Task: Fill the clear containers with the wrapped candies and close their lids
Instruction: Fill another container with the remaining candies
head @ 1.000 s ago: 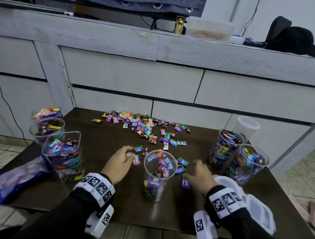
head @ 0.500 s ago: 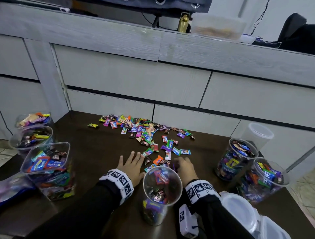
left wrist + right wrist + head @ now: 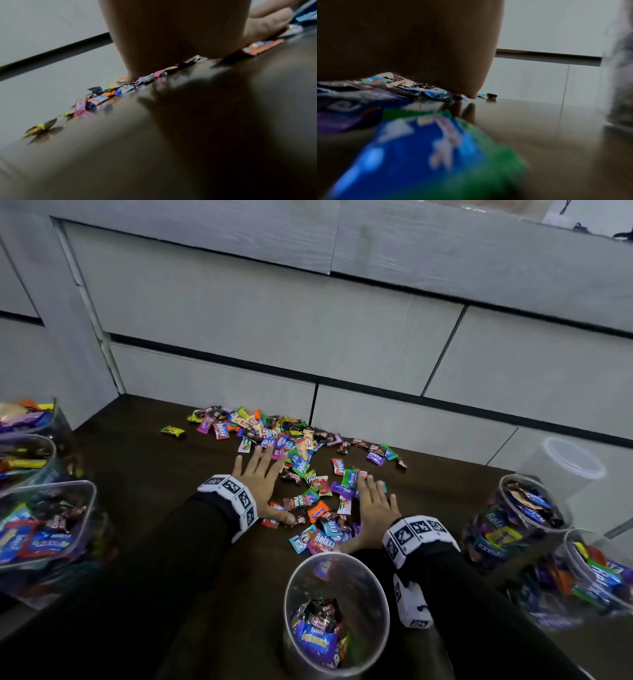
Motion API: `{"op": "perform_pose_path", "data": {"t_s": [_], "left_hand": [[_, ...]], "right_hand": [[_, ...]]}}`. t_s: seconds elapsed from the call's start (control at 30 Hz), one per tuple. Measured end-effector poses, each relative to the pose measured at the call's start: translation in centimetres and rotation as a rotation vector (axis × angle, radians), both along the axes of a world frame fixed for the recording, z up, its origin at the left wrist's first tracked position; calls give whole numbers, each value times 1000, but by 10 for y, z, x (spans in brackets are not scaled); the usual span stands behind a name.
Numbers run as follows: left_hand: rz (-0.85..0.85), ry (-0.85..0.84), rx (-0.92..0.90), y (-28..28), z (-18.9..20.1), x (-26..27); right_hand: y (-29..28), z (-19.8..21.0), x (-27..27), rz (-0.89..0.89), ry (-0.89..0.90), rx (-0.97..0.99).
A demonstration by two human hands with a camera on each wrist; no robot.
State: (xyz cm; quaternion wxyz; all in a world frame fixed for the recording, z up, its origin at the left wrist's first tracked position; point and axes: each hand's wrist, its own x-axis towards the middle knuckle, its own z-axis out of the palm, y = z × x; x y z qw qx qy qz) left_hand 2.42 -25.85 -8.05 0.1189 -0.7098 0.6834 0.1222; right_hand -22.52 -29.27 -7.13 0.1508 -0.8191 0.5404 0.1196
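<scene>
Wrapped candies (image 3: 301, 460) lie scattered over the dark table (image 3: 144, 474), from the back wall to just before my hands. A clear round cup (image 3: 337, 611), partly filled, stands open in front of me. My left hand (image 3: 262, 481) lies flat with straight fingers on the left side of the candy patch, thumb by an orange candy (image 3: 317, 511). My right hand (image 3: 373, 501) lies flat on the right side, fingers straight over the candies. In the left wrist view the palm (image 3: 171, 33) presses down among candies (image 3: 102, 94). A blue-green wrapper (image 3: 428, 148) fills the right wrist view.
Filled clear containers stand at the left (image 3: 44, 525) and at the right (image 3: 517, 522), (image 3: 596, 580). An empty lidded tub (image 3: 565, 467) stands at the back right. A lone yellow-green candy (image 3: 173, 431) lies apart at the left. Grey drawer fronts (image 3: 274, 313) rise behind the table.
Both hands have moved away from the cup toward the candy pile and flattened out, fingers now straight, one on each side of the near candies. The head view has tilted down.
</scene>
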Motion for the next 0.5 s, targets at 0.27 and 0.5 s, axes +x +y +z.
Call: {"op": "perform_pose_path", "data": {"t_s": [0.27, 0.5], "left_hand": [[-236, -45, -53, -28, 1, -14], [-403, 33, -172, -5, -1, -33]], "right_hand": [[-31, 9, 30, 187, -33, 81], [-17, 20, 18, 227, -252, 144]]}}
